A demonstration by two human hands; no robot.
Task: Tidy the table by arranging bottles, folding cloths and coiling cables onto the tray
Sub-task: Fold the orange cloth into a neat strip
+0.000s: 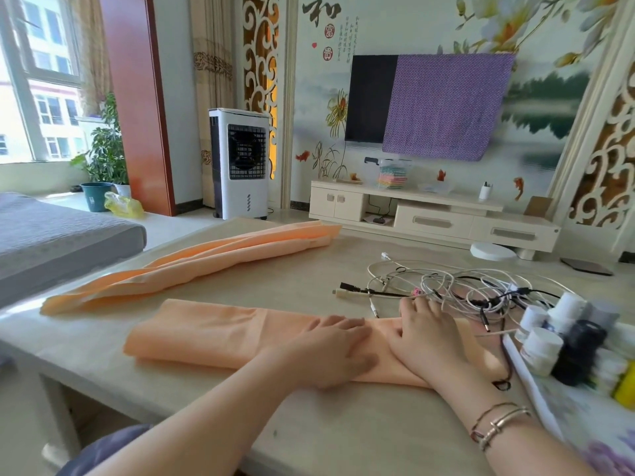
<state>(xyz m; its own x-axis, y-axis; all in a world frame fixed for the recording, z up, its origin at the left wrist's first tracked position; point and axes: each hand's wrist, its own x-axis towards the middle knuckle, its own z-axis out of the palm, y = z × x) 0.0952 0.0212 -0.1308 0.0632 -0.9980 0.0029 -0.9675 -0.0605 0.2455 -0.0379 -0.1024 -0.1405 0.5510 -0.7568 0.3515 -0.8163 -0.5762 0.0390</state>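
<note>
Peach cloth (220,333), the nearer of two, lies folded into a long band on the worktop (309,424) right in front of the person. Both hands lie flat on its right end, fingers straight, gripping nothing: left hand (338,352) palm-down mid-band, right hand (429,334) just beside it, fingertips near the cable tangle.

Step in hand, by my read: cloth-folding, pressing the band flat before the next fold. Next move prob. needs a pinch on one short end, carried over to halve the length w/o letting the layers slip, then onto the tray.

Outward: tangle of white & black cables (453,290) behind the right hand, touching the cloth's far edge, not yet coiled. Tray (536,396) at right w/ floral pattern, holding white-capped bottles (541,348), a dark one and a yellow one; all blurred. Second peach cloth (192,266) loosely gathered, well apart toward the far-left of the worktop, not yet folded.

Writing: bottle labels unreadable. Wall behind carries large brush calligraphy (321,12) & red seal marks; small script too fine to read.
</note>
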